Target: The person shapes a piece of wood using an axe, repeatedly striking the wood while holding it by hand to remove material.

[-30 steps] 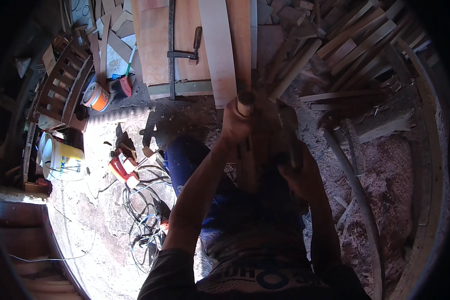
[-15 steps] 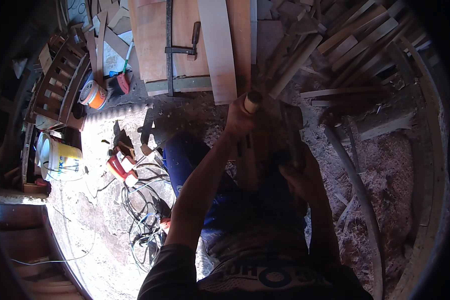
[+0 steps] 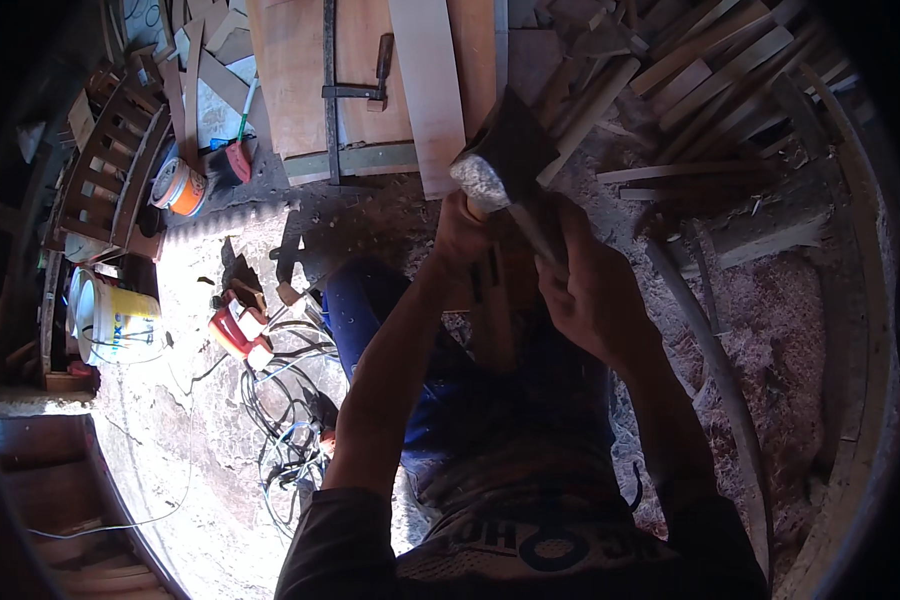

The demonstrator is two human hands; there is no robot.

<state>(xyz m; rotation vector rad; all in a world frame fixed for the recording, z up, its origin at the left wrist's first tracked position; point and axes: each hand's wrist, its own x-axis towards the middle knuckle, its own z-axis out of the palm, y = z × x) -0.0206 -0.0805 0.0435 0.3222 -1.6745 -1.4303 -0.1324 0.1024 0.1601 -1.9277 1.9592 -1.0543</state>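
Note:
My left hand (image 3: 460,232) is closed around an upright chisel (image 3: 480,211) with a pale round wooden handle; its blade is hidden below the fist. My right hand (image 3: 585,290) grips the handle of a hatchet (image 3: 510,155). The hatchet's blunt, worn end lies over the top of the chisel handle, its wide dark blade pointing away; whether they touch is hard to tell. Beneath my hands, between my legs, is a piece of wood (image 3: 492,330) with narrow dark slots in it.
Boards with a bar clamp (image 3: 332,90) lie ahead. Offcuts (image 3: 710,90) are heaped at far right, above shavings (image 3: 770,350) and a curved pole (image 3: 715,380). On the left are a red power tool (image 3: 235,330), tangled cables (image 3: 285,430), buckets (image 3: 120,320) and a slatted wooden piece (image 3: 110,170).
The hatchet has swung up and forward from low beside my right leg to over the chisel's top. My left hand keeps its grip and has shifted slightly left and down.

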